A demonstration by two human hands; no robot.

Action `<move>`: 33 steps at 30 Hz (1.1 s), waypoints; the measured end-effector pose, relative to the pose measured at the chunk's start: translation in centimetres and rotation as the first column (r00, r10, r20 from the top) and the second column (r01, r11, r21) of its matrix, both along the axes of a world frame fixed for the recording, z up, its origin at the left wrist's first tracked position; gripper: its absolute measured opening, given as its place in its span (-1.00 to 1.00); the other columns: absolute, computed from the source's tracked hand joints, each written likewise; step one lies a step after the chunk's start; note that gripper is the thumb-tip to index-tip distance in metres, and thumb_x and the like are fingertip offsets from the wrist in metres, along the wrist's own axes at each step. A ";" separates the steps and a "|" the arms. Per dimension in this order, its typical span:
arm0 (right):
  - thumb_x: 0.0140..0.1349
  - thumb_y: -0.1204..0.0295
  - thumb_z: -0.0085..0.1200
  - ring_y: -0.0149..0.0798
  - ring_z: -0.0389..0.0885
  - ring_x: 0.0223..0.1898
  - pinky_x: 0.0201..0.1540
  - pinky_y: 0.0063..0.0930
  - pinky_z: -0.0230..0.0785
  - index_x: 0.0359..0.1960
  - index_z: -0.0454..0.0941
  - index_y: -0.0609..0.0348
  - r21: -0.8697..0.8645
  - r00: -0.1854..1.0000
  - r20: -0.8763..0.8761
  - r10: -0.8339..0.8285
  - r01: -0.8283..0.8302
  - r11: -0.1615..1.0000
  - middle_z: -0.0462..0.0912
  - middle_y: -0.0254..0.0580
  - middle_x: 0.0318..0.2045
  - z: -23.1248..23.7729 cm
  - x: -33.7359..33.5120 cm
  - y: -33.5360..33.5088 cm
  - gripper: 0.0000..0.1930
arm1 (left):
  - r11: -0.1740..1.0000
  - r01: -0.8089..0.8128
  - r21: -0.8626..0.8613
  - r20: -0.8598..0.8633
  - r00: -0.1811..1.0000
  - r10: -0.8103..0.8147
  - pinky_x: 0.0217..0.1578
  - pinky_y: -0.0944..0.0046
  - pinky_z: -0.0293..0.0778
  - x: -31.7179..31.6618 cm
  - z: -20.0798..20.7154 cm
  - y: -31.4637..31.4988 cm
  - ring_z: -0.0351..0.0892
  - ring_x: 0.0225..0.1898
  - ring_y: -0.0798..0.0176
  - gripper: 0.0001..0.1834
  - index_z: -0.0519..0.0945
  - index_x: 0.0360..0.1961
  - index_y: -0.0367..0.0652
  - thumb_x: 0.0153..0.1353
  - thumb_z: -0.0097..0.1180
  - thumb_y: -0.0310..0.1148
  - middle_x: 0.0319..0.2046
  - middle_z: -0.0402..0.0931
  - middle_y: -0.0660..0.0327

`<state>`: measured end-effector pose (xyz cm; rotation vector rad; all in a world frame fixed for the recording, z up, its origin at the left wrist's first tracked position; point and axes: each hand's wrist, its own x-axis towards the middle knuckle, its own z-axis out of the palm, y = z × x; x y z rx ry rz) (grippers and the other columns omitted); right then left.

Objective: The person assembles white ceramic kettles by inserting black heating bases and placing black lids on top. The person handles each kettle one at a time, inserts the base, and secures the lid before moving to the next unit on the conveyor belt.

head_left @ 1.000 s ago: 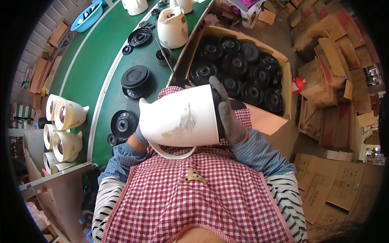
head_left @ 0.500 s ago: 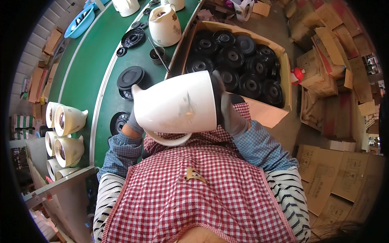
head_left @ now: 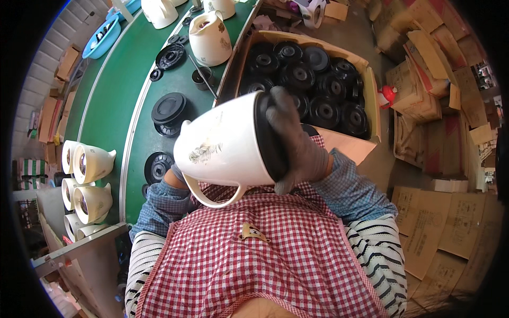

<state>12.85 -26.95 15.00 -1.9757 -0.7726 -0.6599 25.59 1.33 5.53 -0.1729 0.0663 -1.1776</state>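
Observation:
A white jug point(head_left: 222, 143) with a leafy print lies tilted on its side in front of my apron, its handle point(head_left: 214, 199) toward me and its spout to the left. My left hand point(head_left: 178, 171), in a grey glove, supports the jug at the spout end; most of its fingers are hidden behind it. Across the black round base point(head_left: 269, 140) at the jug's right end, my gloved right hand point(head_left: 305, 151) grips with its fingers over the far rim and the thumb at the near rim.
Several black round bases fill a cardboard box point(head_left: 374, 87) beyond my right hand. Black discs point(head_left: 169, 108) and a standing cream jug point(head_left: 210, 40) occupy the green bench point(head_left: 103, 114). More jugs point(head_left: 93, 164) lie stacked at the left. Cartons point(head_left: 445, 222) are at the right.
The jug has rolled about its length, bringing the leafy print into fuller view, and its base end has dropped a little toward me. My right hand now spreads over the base from the side.

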 end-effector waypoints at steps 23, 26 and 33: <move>0.46 -0.14 -0.02 -0.14 0.39 0.36 0.42 -0.28 0.21 0.51 0.06 0.27 0.662 0.672 -0.635 0.381 0.219 0.716 0.39 0.09 0.36 -5.5 -5.4 0.6 -0.15 | 0.607 -0.650 0.457 0.691 -0.170 -0.702 0.21 0.07 0.45 -3.7 11.5 -6.3 0.53 0.21 -0.06 -0.12 0.41 0.27 -0.25 -0.06 0.53 -0.13 0.15 0.50 -0.17; 0.30 -0.37 -0.04 -0.04 0.32 0.40 0.40 -0.17 0.25 0.54 -0.09 0.25 0.479 0.792 -0.610 0.026 0.342 0.809 0.28 0.13 0.41 -4.2 -6.2 0.9 0.08 | 0.755 -0.633 0.170 0.774 -0.388 -0.500 0.44 -0.04 0.16 -6.6 9.5 -3.8 0.23 0.43 -0.21 0.16 0.20 0.43 -0.22 -0.12 0.63 -0.05 0.39 0.20 -0.18; -0.26 -0.20 0.51 0.25 0.21 0.41 0.40 0.19 0.13 0.09 0.55 0.05 -0.449 0.908 -0.377 -0.184 -0.006 0.894 0.29 0.07 0.39 3.5 -4.2 -0.5 -0.11 | 0.674 -0.735 0.072 0.522 -0.548 -0.654 0.23 -0.07 0.47 -8.8 11.8 -5.5 0.44 0.24 -0.27 -0.15 0.54 0.15 -0.07 -0.26 0.64 -0.23 0.27 0.31 -0.19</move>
